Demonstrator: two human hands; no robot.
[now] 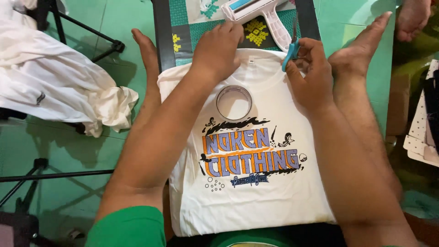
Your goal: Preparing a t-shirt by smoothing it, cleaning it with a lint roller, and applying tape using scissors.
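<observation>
A white T-shirt [256, 201] with a purple and orange print lies flat in front of me, collar away from me. My left hand [218, 48] presses down on the collar area with closed fingers. My right hand [310, 75] holds small blue-handled scissors [291, 50] at the right of the collar. A roll of clear tape [234, 102] rests on the shirt's chest between my hands. My bare legs and feet [361, 50] lie on either side of the shirt.
A white and blue lint roller [258, 13] lies beyond the collar on a patterned mat [183, 27]. A heap of white cloth [55, 77] sits at left on the green floor, near black tripod legs [87, 29]. Folded fabric [423, 132] is at right.
</observation>
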